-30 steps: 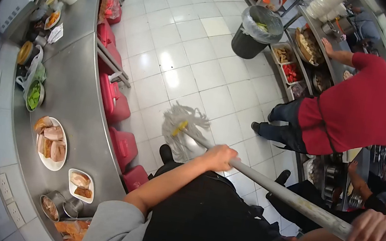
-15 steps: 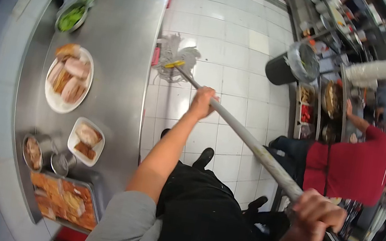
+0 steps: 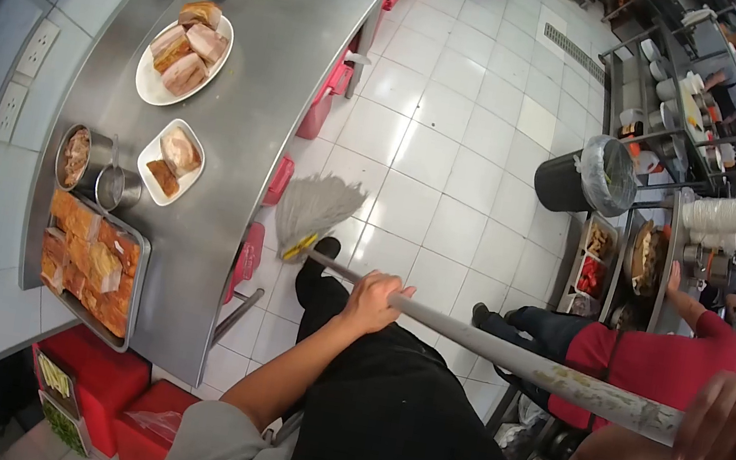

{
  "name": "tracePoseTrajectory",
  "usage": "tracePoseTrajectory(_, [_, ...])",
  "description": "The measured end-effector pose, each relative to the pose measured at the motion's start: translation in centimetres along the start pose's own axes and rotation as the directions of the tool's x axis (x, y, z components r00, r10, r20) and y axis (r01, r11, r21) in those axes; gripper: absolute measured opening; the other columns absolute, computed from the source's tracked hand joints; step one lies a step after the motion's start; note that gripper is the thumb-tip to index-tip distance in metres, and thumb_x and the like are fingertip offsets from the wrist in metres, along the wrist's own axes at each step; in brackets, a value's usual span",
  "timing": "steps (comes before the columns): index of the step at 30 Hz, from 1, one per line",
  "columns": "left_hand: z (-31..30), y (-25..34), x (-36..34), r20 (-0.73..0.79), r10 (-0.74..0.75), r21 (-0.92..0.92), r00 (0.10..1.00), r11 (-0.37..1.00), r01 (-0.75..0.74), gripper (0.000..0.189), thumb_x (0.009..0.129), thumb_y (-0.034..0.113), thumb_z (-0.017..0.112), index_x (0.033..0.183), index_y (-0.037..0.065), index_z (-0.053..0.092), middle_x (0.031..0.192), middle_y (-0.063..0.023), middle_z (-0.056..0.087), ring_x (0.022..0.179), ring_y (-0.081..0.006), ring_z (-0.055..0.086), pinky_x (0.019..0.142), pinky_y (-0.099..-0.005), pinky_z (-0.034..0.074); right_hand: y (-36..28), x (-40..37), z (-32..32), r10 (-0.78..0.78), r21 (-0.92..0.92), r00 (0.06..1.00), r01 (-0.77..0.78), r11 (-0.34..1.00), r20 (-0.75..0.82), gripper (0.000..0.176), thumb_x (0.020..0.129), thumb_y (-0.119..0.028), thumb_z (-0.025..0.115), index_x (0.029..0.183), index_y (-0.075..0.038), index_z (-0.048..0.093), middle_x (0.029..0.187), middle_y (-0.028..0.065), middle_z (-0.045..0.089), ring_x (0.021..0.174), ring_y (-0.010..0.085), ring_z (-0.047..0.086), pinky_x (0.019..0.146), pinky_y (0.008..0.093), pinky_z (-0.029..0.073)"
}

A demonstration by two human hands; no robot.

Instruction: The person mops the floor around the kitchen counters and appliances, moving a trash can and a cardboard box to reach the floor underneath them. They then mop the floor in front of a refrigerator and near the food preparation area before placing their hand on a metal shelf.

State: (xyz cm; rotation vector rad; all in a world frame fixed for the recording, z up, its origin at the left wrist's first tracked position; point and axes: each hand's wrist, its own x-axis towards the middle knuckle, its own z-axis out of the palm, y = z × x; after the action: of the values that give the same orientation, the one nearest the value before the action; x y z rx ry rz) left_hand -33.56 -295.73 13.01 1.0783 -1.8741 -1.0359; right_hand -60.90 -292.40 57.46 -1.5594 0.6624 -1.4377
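Note:
A long-handled mop (image 3: 540,361) runs slantwise across my body. My left hand (image 3: 370,302) is wrapped round the lower part of its pole. Near the top end, my right hand (image 3: 721,435) grips the pole with its fingers curled over it. The grey string mop head (image 3: 318,208) lies spread on the white tiled floor, beside the steel table and close to my foot. A yellow clamp (image 3: 299,246) joins the strings to the pole.
The steel table (image 3: 266,50) on the left bears a plate of meat (image 3: 152,88), a smaller dish and a baking tray (image 3: 126,327). Red bins (image 3: 277,182) stand under it. A person in a red shirt (image 3: 645,365) works at the right counter, near a lined bin (image 3: 568,183).
The mop head has been drawn back along the table toward my feet, its strings trailing. My right hand has moved right, and the pole lies flatter. My view has shifted and turned.

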Motion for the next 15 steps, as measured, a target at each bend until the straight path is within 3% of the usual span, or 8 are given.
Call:
tracePoseTrajectory(2, [1.1, 0.4, -1.9, -0.021, 0.013, 0.006, 1.000, 1.000, -0.013, 0.036, 0.087, 0.018, 0.071, 0.061, 0.006, 0.048, 0.055, -0.0154, 0.052, 0.054, -0.0393, 0.053, 0.057, -0.0466, 0.043, 1.1, -0.3, 0.2, -0.053, 0.113, 0.993, 0.041, 0.993, 0.109, 0.022, 0.088, -0.006, 0.061, 0.077, -0.007, 0.042, 0.050, 0.0006, 0.060, 0.040, 0.0086, 0.060, 0.039, 0.0190, 0.053])
tracePoseTrajectory(3, [1.4, 0.5, -2.0, -0.052, 0.028, 0.009, 0.998, 1.000, -0.028, 0.036, 0.087, 0.018, 0.071, 0.061, 0.007, 0.048, 0.053, -0.0151, 0.051, 0.051, -0.0393, 0.053, 0.053, -0.0463, 0.043, 0.7, -1.0, 0.3, -0.027, 0.166, 0.999, 0.022, 0.986, 0.029, 0.027, 0.083, -0.004, 0.068, 0.069, -0.008, 0.045, 0.047, 0.0033, 0.059, 0.036, 0.0114, 0.058, 0.038, 0.0259, 0.056])
tracePoseTrajectory(6, [4.2, 0.5, 0.4, -0.139, 0.152, 0.048, 0.979, 0.988, -0.147, 0.035, 0.087, 0.014, 0.071, 0.062, 0.006, 0.048, 0.054, -0.0151, 0.050, 0.053, -0.0379, 0.054, 0.051, -0.0470, 0.041, -0.6, -1.9, -0.8, -0.046, 0.077, 0.999, 0.046, 0.996, -0.009, 0.026, 0.084, -0.004, 0.064, 0.067, -0.009, 0.044, 0.047, 0.0015, 0.057, 0.038, 0.0097, 0.058, 0.041, 0.0253, 0.057])
tracePoseTrajectory(7, [5.1, 0.6, 1.8, -0.167, 0.171, 0.046, 0.971, 0.985, -0.166, 0.034, 0.087, 0.014, 0.071, 0.062, 0.006, 0.048, 0.054, -0.0150, 0.051, 0.053, -0.0382, 0.054, 0.051, -0.0471, 0.042, -1.3, -1.9, -2.6, -0.097, 0.042, 0.987, 0.092, 0.995, 0.126, 0.021, 0.085, -0.003, 0.062, 0.070, -0.006, 0.048, 0.046, -0.0003, 0.056, 0.037, 0.0090, 0.058, 0.041, 0.0238, 0.057])
tracePoseTrajectory(8, [5.9, 0.7, 3.3, -0.199, 0.184, 0.047, 0.963, 0.983, -0.178, 0.034, 0.087, 0.014, 0.071, 0.062, 0.006, 0.048, 0.055, -0.0148, 0.051, 0.054, -0.0384, 0.054, 0.052, -0.0473, 0.043, -1.8, -2.4, -2.2, -0.091, 0.012, 0.995, 0.090, 0.996, 0.046, 0.015, 0.084, -0.003, 0.067, 0.075, -0.003, 0.055, 0.051, 0.0006, 0.062, 0.043, 0.0099, 0.062, 0.047, 0.0240, 0.059])
tracePoseTrajectory(11, [7.2, 0.2, 7.7, -0.319, 0.203, -0.023, 0.926, 0.975, -0.221, 0.034, 0.086, 0.015, 0.071, 0.063, 0.005, 0.048, 0.057, -0.0159, 0.053, 0.055, -0.0398, 0.055, 0.053, -0.0466, 0.044, -2.5, 1.8, -4.0, -0.069, 0.015, 0.816, 0.074, 0.997, 0.574, 0.019, 0.080, -0.002, 0.080, 0.077, -0.007, 0.062, 0.063, 0.0040, 0.070, 0.057, 0.0118, 0.070, 0.059, 0.0243, 0.061])
tracePoseTrajectory(14, [5.9, -0.5, 9.7, -0.301, 0.133, -0.011, 0.944, 0.990, -0.144, 0.035, 0.087, 0.017, 0.071, 0.064, 0.004, 0.048, 0.060, -0.0194, 0.055, 0.060, -0.0430, 0.056, 0.056, -0.0472, 0.045, -0.1, 2.0, 2.5, -0.128, -0.127, 0.887, 0.204, 0.971, 0.443, 0.026, 0.084, -0.015, 0.077, 0.068, -0.016, 0.056, 0.059, -0.0055, 0.068, 0.052, 0.0039, 0.065, 0.055, 0.0157, 0.055])
tracePoseTrajectory(15, [5.2, -0.3, 9.2, -0.272, 0.068, -0.077, 0.960, 0.993, -0.092, 0.035, 0.087, 0.017, 0.071, 0.064, 0.003, 0.048, 0.061, -0.0205, 0.055, 0.061, -0.0438, 0.056, 0.056, -0.0475, 0.045, 0.9, 3.6, 2.3, -0.198, 0.041, 0.741, 0.224, 0.974, 0.642, 0.026, 0.082, -0.017, 0.077, 0.067, -0.017, 0.056, 0.058, -0.0075, 0.067, 0.052, 0.0020, 0.064, 0.054, 0.0149, 0.054])
